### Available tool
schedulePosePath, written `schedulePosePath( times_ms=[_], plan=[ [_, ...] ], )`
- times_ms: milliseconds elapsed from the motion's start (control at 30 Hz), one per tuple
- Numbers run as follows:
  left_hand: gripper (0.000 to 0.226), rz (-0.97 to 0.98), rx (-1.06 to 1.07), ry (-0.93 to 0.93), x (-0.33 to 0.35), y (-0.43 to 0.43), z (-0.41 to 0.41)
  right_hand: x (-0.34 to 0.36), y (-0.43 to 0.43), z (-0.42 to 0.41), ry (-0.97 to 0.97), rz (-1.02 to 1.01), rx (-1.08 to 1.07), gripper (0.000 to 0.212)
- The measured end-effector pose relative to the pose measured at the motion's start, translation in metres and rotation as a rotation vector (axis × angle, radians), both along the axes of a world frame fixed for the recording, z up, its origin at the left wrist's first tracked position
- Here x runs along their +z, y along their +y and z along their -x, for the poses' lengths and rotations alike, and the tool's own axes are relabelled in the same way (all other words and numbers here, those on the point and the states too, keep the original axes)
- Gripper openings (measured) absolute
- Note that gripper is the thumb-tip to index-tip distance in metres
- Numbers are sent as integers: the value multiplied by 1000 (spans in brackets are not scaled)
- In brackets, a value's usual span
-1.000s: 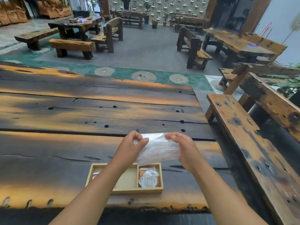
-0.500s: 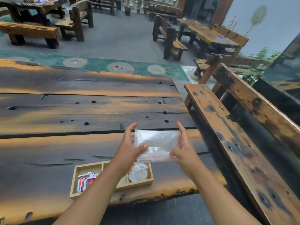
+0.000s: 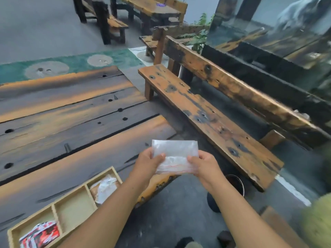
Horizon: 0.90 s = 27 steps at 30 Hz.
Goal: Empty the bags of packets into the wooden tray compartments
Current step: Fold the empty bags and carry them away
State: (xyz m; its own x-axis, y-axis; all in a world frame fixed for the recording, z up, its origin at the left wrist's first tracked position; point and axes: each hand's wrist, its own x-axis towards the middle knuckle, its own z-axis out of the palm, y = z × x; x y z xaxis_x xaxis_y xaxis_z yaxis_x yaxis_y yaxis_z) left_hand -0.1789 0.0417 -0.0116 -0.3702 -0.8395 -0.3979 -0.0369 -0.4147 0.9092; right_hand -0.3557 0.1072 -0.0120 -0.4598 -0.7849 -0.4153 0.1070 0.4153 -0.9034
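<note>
My L hand [image 3: 148,163] & R hand [image 3: 206,165] pinch the clear bag [image 3: 176,153] by its sides, out past the tabletop [image 3: 71,140] end. Looks empty, I think. Best to feel inside for leftovers, then put it down away from the tray [image 3: 75,210]; middle box has nothing yet.

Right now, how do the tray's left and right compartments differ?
The left compartment holds red-and-white printed packets; the right compartment holds crumpled white packets. The left compartment is cut by the frame's bottom edge; the right compartment lies nearer the left hand, which holds the plastic bag. Both belong to one wooden tray and flank a bare middle compartment.
</note>
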Motion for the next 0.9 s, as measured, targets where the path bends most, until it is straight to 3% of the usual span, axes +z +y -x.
schedulePosePath(
  times_ms=[300,467,633,833,900],
  plan=[
    [4,243,-169,-212,-8,10,154,-28,54,145,-8,70,-201,13],
    [21,198,-395,-255,-20,30,244,-45,113,220,52,99,-386,57],
    [14,170,-616,-251,-27,50,317,-57,164,269,55,69,-564,21],
    [22,220,-696,-278,-34,59,374,-75,188,302,20,34,-662,33],
    [22,210,-718,-287,-39,57,390,-78,189,311,19,27,-690,28]
  ],
)
